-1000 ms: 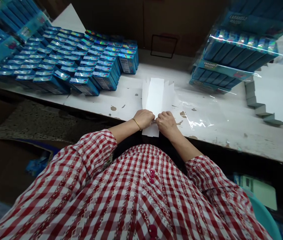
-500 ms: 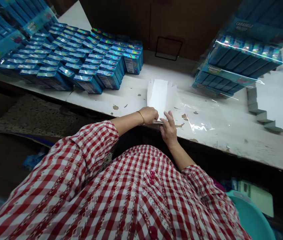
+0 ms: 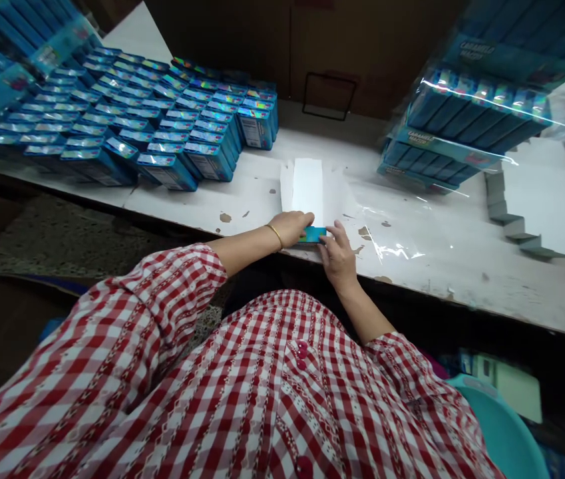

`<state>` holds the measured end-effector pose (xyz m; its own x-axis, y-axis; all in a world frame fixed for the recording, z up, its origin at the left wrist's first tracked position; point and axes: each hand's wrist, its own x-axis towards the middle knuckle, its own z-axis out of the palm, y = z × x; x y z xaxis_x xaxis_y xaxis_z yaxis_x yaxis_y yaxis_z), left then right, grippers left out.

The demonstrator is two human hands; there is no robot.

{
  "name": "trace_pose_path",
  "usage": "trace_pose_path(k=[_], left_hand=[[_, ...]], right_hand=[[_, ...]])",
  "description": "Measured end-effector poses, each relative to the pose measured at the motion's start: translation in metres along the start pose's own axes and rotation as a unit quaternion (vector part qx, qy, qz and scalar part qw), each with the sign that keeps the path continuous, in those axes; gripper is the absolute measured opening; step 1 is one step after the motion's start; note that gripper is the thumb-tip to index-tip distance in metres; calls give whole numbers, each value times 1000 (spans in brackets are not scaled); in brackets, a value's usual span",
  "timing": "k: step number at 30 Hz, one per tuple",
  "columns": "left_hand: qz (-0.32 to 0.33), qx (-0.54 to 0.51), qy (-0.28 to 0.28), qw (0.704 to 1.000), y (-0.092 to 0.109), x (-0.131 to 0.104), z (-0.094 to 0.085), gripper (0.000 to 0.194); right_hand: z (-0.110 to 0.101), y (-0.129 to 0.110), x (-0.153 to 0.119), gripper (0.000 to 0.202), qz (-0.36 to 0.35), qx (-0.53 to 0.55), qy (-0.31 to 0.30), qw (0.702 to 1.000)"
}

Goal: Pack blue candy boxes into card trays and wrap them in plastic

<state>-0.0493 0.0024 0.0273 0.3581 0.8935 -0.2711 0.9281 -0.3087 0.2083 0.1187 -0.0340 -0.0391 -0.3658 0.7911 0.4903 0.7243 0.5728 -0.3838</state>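
On the table's front edge lies a white cardboard piece [image 3: 307,186] with raised side flaps and a blue printed front panel [image 3: 316,234]. My left hand [image 3: 289,228], with a gold bangle at the wrist, is closed on the panel's left end. At its right end my right hand [image 3: 339,256] pinches the panel between thumb and fingers, the other fingers bent. Several small blue boxes [image 3: 212,159] stand in rows on the table left of the card.
Clear-wrapped blue packs [image 3: 436,143] are stacked at the right on the white table [image 3: 257,199]. Further right lies a pile of white card [image 3: 546,193]. A black wire frame [image 3: 329,96] stands at the back. A turquoise basin [image 3: 502,426] is low at the right.
The card's front panel has turned up, and its blue printed face now shows between my hands. My left hand's fingers have shifted over its top edge. The whole view has shifted slightly.
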Motion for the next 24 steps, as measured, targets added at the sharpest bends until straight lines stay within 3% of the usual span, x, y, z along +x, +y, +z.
trace_pose_path(k=[2,4,8,11,15,19,24], left_hand=[[25,57,46,997,4,-8,5,17],[47,105,55,992,9,-15,7,21],[95,154,34,983,22,-19,7,26],[86,139,-18,986,33,-12,5,29],[30,103,-103,989,37,1,3,27],[27,89,-188,978,31,11,-3,31],[13,84,-226,970,31,10,-4,33]], right_hand=[[-4,-1,0,20,-20,-45,-42,998],[-7,-4,2,21,-29,-88,-79,993],[-9,-8,10,28,-35,-136,-137,981],[-13,-6,14,27,-42,-127,-154,979],[-31,5,20,23,-32,-42,-83,995],[-49,17,29,24,19,35,14,999],[-49,23,38,22,18,107,38,993]])
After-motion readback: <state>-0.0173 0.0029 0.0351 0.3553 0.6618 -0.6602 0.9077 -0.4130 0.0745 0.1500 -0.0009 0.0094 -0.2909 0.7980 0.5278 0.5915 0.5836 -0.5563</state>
